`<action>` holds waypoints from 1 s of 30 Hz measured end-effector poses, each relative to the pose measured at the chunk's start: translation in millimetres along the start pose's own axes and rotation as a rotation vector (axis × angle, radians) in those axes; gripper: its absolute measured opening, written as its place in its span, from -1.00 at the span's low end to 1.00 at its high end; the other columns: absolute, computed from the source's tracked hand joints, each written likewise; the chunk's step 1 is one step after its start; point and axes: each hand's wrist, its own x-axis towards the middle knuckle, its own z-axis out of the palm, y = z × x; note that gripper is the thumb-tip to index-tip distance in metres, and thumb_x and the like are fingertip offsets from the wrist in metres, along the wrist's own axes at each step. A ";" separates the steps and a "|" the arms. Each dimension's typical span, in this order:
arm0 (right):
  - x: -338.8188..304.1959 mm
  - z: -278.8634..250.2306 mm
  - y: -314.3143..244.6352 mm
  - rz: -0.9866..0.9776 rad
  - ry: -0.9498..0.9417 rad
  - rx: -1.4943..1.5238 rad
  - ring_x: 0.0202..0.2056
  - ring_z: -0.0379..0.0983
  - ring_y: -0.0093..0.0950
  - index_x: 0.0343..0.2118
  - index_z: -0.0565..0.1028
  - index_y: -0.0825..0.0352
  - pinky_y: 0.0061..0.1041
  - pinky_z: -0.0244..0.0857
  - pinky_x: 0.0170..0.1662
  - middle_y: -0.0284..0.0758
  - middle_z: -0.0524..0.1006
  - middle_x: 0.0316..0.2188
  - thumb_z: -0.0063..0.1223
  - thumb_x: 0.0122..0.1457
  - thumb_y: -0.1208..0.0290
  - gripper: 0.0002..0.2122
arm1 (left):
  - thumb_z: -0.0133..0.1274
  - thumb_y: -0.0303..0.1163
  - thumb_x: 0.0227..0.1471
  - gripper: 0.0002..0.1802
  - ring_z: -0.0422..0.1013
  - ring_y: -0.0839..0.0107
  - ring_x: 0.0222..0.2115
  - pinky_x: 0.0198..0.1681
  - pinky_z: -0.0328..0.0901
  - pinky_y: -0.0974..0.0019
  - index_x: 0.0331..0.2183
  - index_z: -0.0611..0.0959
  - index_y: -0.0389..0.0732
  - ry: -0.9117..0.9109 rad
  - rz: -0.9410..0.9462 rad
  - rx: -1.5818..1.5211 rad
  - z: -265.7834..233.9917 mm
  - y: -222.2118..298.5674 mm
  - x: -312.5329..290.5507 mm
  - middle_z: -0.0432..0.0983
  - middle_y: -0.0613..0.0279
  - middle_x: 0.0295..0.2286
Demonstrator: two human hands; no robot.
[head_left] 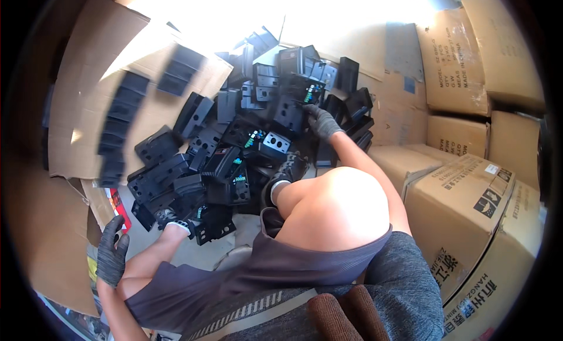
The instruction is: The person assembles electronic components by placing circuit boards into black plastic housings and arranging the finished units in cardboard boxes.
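Note:
My left hand [111, 256], in a dark grey glove, is raised at the lower left near my leg, fingers apart and nothing in it. My right hand [324, 124], gloved the same way, reaches into a heap of black plastic casings. Its fingers are closed at the edge of a black plastic casing [287, 113]; the exact grip is partly hidden. Just beyond those fingertips a green circuit board [312, 93] shows inside another casing. Below, a casing with a pale, holed plate [276, 142] lies among other casings with exposed boards.
On a cardboard sheet [82, 106] at the left stand a column of black casings [122, 115] and a separate casing block [179, 70]. Stacked cardboard boxes [457, 191] line the right side. My feet [287, 171] are against the heap. A red strip [119, 209] lies near my left hand.

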 end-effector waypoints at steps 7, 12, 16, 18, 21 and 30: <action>23.1 11.0 47.4 -0.351 -0.085 -0.470 0.19 0.32 0.01 0.30 0.29 0.08 -0.18 0.21 0.25 0.06 0.37 0.18 -0.01 0.07 0.62 -0.35 | 0.12 -0.45 0.13 -0.46 0.38 0.04 0.11 0.18 0.25 0.13 0.16 0.46 -0.23 -0.059 0.043 0.100 -5.8 13.3 -8.9 0.45 -0.06 0.06; 31.9 18.0 21.9 -0.277 -0.107 -0.565 0.14 0.34 0.04 0.25 0.33 0.12 -0.17 0.24 0.22 0.06 0.38 0.16 0.01 0.09 0.56 -0.41 | 0.12 -0.38 0.16 -0.46 0.37 0.03 0.11 0.19 0.24 0.13 0.17 0.45 -0.22 0.033 0.007 0.091 -24.0 6.5 -33.6 0.45 -0.07 0.05; 6.9 12.8 2.5 -0.182 0.134 -0.548 0.13 0.37 0.00 0.20 0.37 0.18 -0.14 0.31 0.13 0.02 0.50 0.05 0.06 0.10 0.46 -0.47 | 0.08 -0.33 0.22 -0.49 0.39 0.11 0.10 0.13 0.31 0.14 0.17 0.44 -0.25 0.058 -0.026 0.000 -43.7 -14.3 -28.7 0.46 -0.03 0.05; -1.8 11.5 -1.5 -0.105 0.133 -0.542 -0.01 0.47 0.06 0.14 0.41 0.18 -0.06 0.36 0.04 0.05 0.56 -0.08 0.04 0.13 0.37 -0.54 | 0.06 -0.28 0.25 -0.50 0.40 0.19 0.11 0.12 0.33 0.20 0.15 0.46 -0.28 0.138 -0.145 -0.124 -59.1 -38.4 -16.3 0.47 -0.02 0.07; -24.5 -8.2 -20.4 0.060 -0.038 -0.720 -0.11 0.52 0.09 -0.08 0.53 0.27 -0.04 0.38 -0.05 0.11 0.59 -0.23 0.15 0.14 0.22 -0.67 | 0.03 -0.27 0.26 -0.51 0.43 0.20 0.09 0.14 0.30 0.24 0.14 0.46 -0.29 0.177 -0.195 -0.130 -83.3 -71.0 19.9 0.49 -0.05 0.06; -99.6 -22.2 -2.8 0.021 0.078 0.692 -0.45 0.48 -0.60 -0.21 0.53 0.24 -0.57 0.35 -0.45 -0.41 0.54 -0.48 0.14 0.22 0.55 -0.89 | 0.17 0.00 0.12 -0.10 0.28 -0.06 0.14 0.00 0.36 -0.20 0.35 0.13 0.02 0.413 -0.524 -0.375 -40.0 -193.0 193.6 0.27 -0.03 0.22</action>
